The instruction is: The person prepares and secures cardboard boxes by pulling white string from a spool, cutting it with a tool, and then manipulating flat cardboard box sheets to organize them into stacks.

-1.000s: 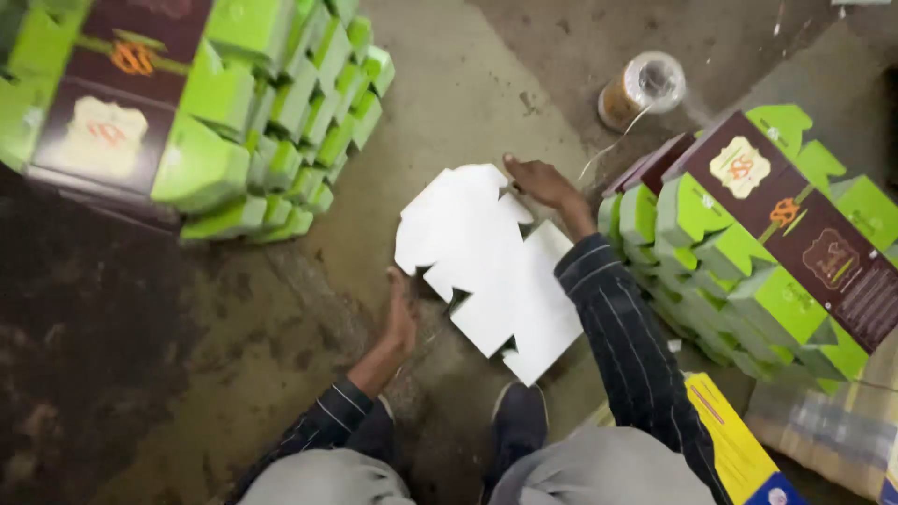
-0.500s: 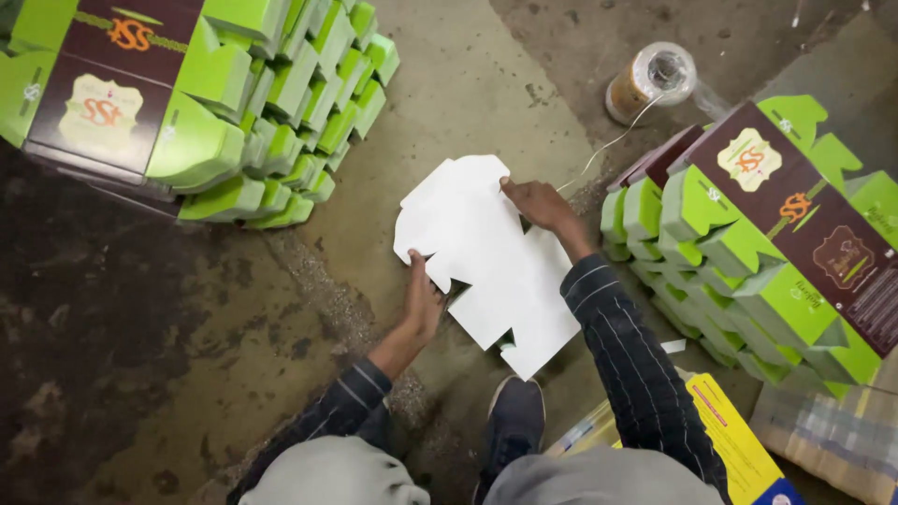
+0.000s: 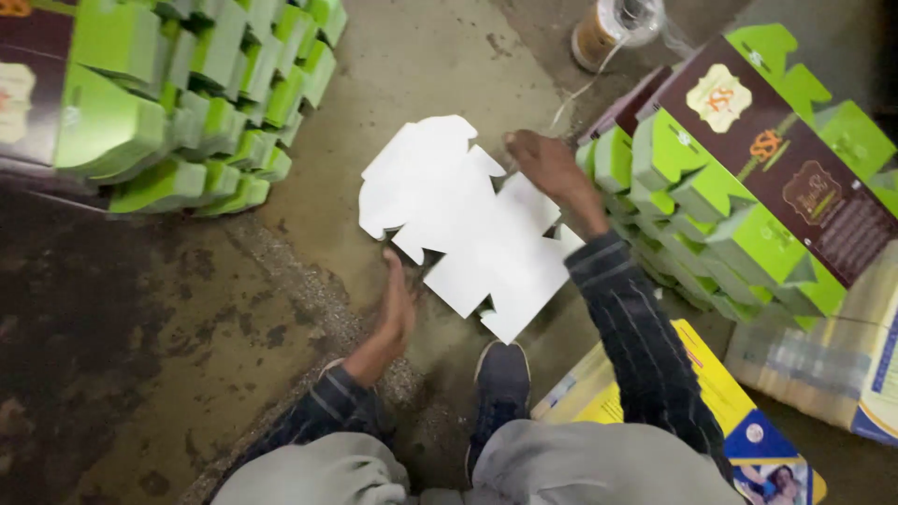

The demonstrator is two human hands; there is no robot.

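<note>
While the left hand (image 3: pixel 398 304) rests open beside the blanks (image 3: pixel 468 224), fingers together, the right hand (image 3: pixel 552 173) presses them. Its fingers lie flat, together.

Around the one white die-cut carton blank (image 3: pixel 468 224) lie two stacks of green-and-brown flat cartons, one to its left (image 3: pixel 187 103), one to its right (image 3: pixel 739 187). One twine spool (image 3: pixel 613 28) stands beyond it.

White flat carton blanks (image 3: pixel 468 224) are lying centre floor. Green-and-maroon carton stacks are sitting upper left (image 3: pixel 178 93) and right (image 3: pixel 739 178). A yellow-and-blue package (image 3: pixel 739 421) is lying lower right.
</note>
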